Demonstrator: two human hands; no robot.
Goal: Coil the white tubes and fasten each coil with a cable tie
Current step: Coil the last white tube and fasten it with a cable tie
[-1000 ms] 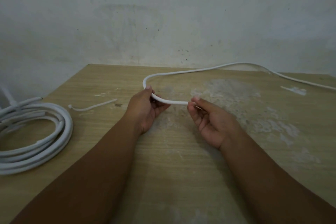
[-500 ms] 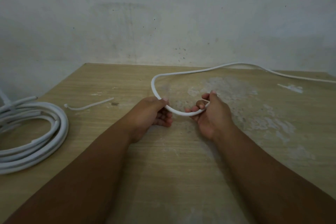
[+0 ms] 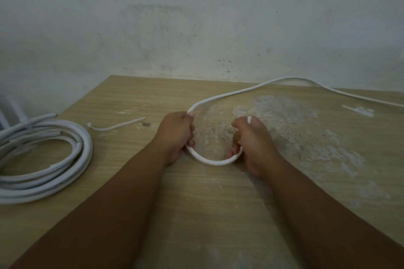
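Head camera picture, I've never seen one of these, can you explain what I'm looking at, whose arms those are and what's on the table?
The picture comes from a camera worn on a person's head, looking down and forward, so the two bare arms are the wearer's own. There is no machine here.

The left hand and right hand each close their grip on one thin white tube, bending it into a U between them. The tube's end pokes up out of the right hand; its other stretch runs away to the right along the wooden table.

At the left lies a coil of thicker white tubes, and beside it a loose white cable tie.
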